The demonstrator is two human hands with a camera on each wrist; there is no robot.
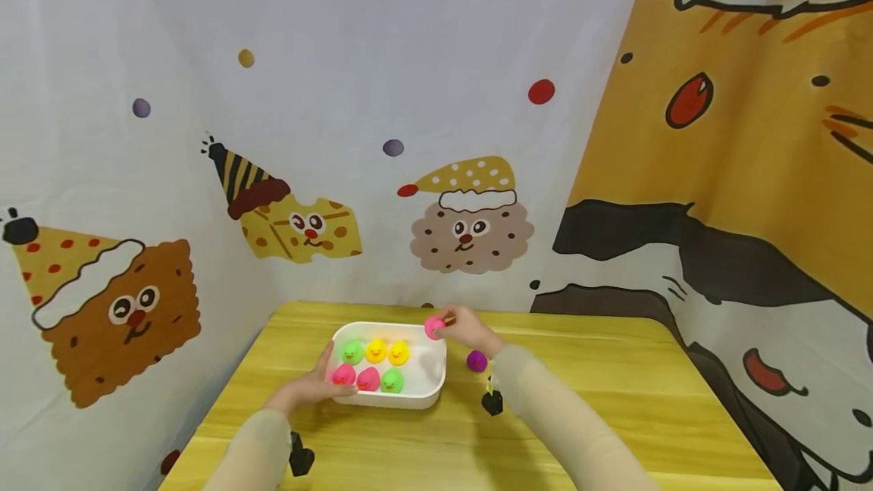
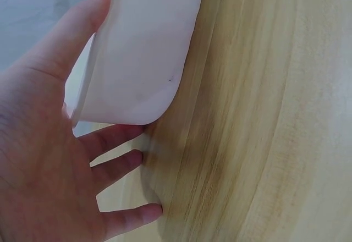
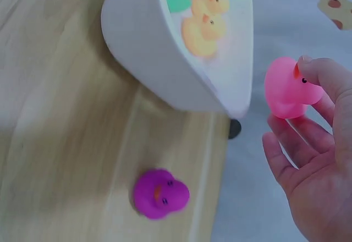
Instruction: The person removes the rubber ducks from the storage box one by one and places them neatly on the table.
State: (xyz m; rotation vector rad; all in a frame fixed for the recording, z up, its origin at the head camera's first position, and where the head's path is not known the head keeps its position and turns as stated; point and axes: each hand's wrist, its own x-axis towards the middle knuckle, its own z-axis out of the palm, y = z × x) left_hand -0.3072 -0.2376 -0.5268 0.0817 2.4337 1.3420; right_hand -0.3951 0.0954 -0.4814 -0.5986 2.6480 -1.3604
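A white tub (image 1: 431, 389) stands on the yellow wooden table (image 1: 614, 415) and holds several small rubber ducks: green (image 1: 352, 351), yellow (image 1: 376, 351) and pink (image 1: 344, 375). My left hand (image 1: 320, 386) rests against the tub's near left corner; the thumb lies up the tub (image 2: 143, 55) wall to the rim and straight fingers (image 2: 118, 137) touch its base. My right hand (image 1: 464, 328) pinches a pink duck (image 1: 433, 326) between thumb and forefinger above the tub's far right corner. In the right wrist view that pink duck (image 3: 289, 88) hangs beside the tub (image 3: 148, 49). A purple duck (image 1: 477, 361) sits on the table to the tub's right, also the purple duck (image 3: 160, 193).
Cartoon-printed cloth (image 1: 470, 226) walls the table at the back and on both sides. The table's far edge runs just behind the tub. Small black fittings (image 1: 492, 401) hang under each wrist. Bare wood lies to the right and in front.
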